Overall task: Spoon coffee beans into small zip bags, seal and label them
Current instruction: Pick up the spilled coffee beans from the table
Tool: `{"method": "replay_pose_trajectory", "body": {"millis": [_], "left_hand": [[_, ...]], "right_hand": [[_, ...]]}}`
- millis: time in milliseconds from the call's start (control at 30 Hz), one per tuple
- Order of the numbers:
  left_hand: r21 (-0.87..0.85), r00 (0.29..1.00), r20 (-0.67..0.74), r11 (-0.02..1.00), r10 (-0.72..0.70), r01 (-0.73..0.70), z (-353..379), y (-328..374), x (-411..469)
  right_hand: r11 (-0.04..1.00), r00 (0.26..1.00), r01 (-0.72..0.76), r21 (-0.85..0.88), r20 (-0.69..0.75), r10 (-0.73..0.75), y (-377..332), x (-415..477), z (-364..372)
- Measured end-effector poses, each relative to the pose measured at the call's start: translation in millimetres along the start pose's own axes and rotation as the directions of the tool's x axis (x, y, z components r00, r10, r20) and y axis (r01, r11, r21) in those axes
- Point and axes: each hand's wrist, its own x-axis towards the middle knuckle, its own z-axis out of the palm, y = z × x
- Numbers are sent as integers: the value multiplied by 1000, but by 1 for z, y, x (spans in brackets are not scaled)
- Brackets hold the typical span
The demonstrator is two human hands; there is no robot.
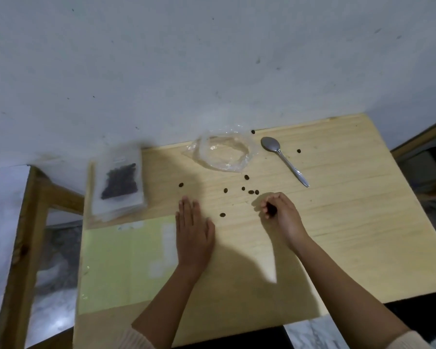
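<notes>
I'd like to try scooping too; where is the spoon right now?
In the head view, the spoon lies on the table, right of the crumpled clear bag, beyond the right hand.

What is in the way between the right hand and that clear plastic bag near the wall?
Only a few loose coffee beans lie on the table between the right hand and the clear plastic bag. The spoon lies off to the side.
</notes>
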Motion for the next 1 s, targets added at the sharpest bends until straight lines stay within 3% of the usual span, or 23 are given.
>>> {"method": "replay_pose_trajectory", "body": {"millis": [33,100,167,233,333,433,667,900,967,1000], "left_hand": [[1,1000,-4,1000,-8,8,1,3,0],[7,1000,-23,1000,-17,17,2,4,0],[11,999,-33,1000,-28,29,2,2,0],[13,999,-41,999,-33,33,3,1,0],[-2,998,-46,999,-33,33,3,3,-1],[-17,997,-61,999,-44,43,2,3,-1],[-15,997,-62,999,-43,42,2,3,-1],[22,998,-44,998,-50,51,4,1,-1],[25,998,-41,998,-54,55,4,1,-1],[24,998,-43,998,-55,56,4,1,0]], "right_hand": [[995,999,-32,92,15,30,-6,3,0],[996,999,-40,84,21,38,-14,11,-1],[984,999,47,-173,20,-45,-19,19,-3],[867,986,164,-470,83,-142,-18,28,-5],[693,954,299,-656,188,-233,-10,39,-8],[619,914,406,-673,290,-283,-12,48,-9],[586,916,393,-709,358,-181,-15,57,-12],[245,841,541,-805,513,-173,-8,63,-16],[268,843,538,-800,508,-176,-9,62,-14],[357,862,506,-785,473,-184,-11,59,-13]]}}
